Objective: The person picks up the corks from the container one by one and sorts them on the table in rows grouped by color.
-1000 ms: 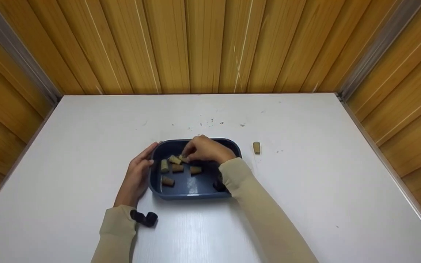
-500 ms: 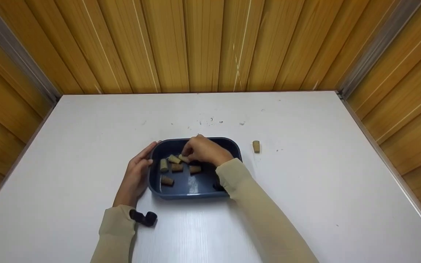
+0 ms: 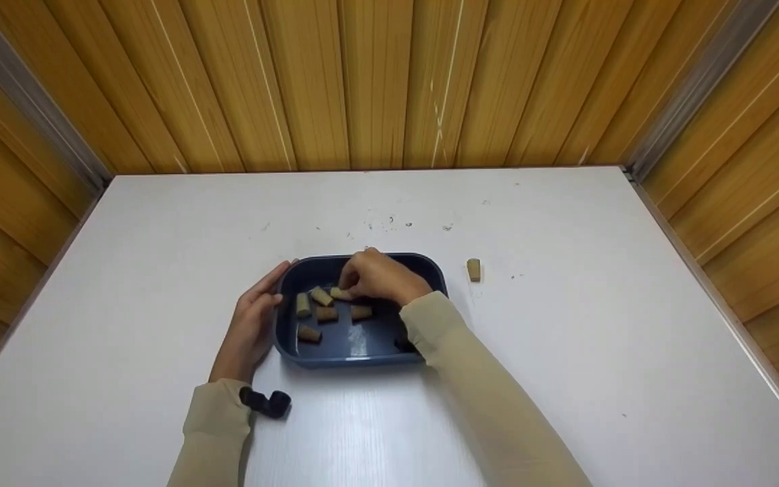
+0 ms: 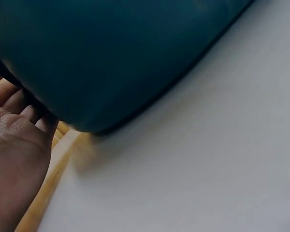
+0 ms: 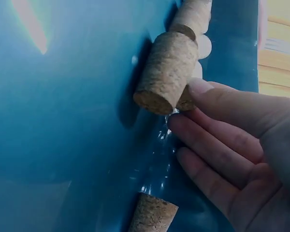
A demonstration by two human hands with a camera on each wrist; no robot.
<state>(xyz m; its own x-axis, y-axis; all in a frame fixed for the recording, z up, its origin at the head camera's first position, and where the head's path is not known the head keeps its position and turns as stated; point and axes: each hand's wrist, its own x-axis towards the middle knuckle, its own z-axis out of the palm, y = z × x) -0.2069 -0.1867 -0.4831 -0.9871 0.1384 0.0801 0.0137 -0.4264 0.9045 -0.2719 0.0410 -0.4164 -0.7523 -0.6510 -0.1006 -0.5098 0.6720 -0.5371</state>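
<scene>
A dark blue rectangular tray (image 3: 356, 362) stands on the white table, with several tapered cork stoppers lying inside. My left hand (image 3: 251, 325) rests along the tray's left outer wall, fingers extended and thumb by the rim; in the left wrist view its fingers partly vanish behind the tray. Reaching into the tray, my right hand (image 3: 383, 279) pinches a pale cork stopper (image 3: 340, 293) between thumb and fingers. Nearest to that one lie another pale cork stopper (image 3: 322, 296) and a browner cork (image 3: 326, 314). In the right wrist view a larger-looking cork (image 5: 166, 72) partly hides the pinched one.
One cork (image 3: 474, 270) stands outside the tray, to its right on the white table (image 3: 599, 338). Dark specks mark the tabletop behind the tray. Wood-patterned panels (image 3: 376, 81) enclose the back and sides.
The pale cork at my right fingertips has turned slightly, and its pale and brown neighbours have shifted a little. My left hand stays at the tray's side.
</scene>
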